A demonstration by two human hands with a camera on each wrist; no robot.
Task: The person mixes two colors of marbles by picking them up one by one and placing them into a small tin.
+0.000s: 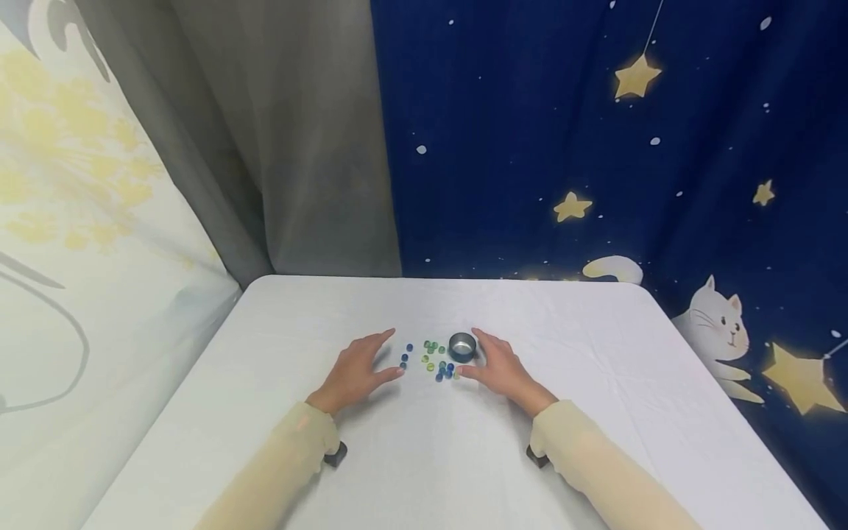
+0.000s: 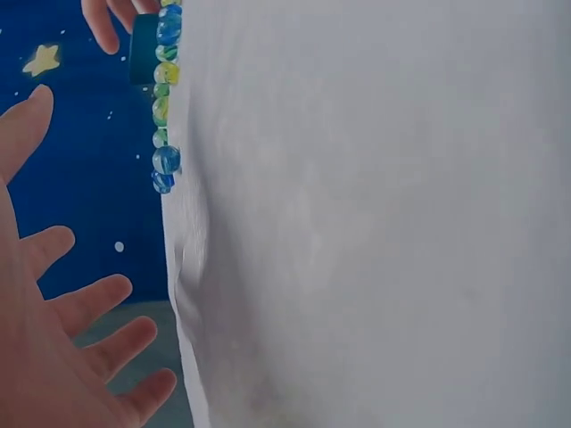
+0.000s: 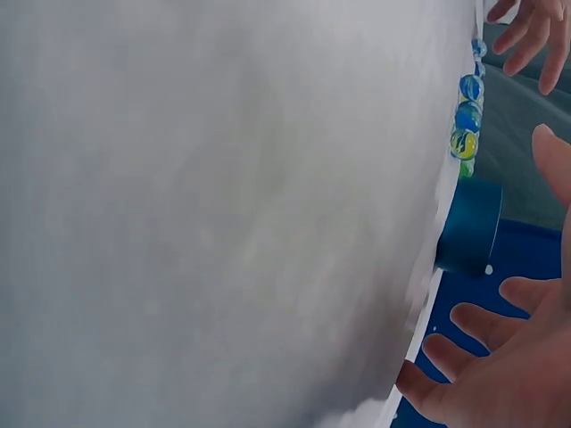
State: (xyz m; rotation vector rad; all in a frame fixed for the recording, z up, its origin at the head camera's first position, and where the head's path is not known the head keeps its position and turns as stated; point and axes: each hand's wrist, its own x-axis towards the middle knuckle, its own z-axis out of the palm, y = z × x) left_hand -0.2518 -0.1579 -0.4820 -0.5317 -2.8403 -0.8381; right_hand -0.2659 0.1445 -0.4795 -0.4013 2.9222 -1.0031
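Several blue, green and yellow glass marbles lie loose on the white table, between my two hands. Beside them, on the right, stands a small round metal cup, teal on its outside in the right wrist view. My left hand is left of the marbles, its fingers spread and holding nothing. Close to the cup's right side, my right hand has its fingers spread too, with the thumb near the closest marbles. Whether that thumb touches a marble I cannot tell.
The white tabletop reaches back to a grey curtain and a dark blue curtain with stars. A pale patterned cloth hangs on the left. Dark straps show at both sleeve cuffs.
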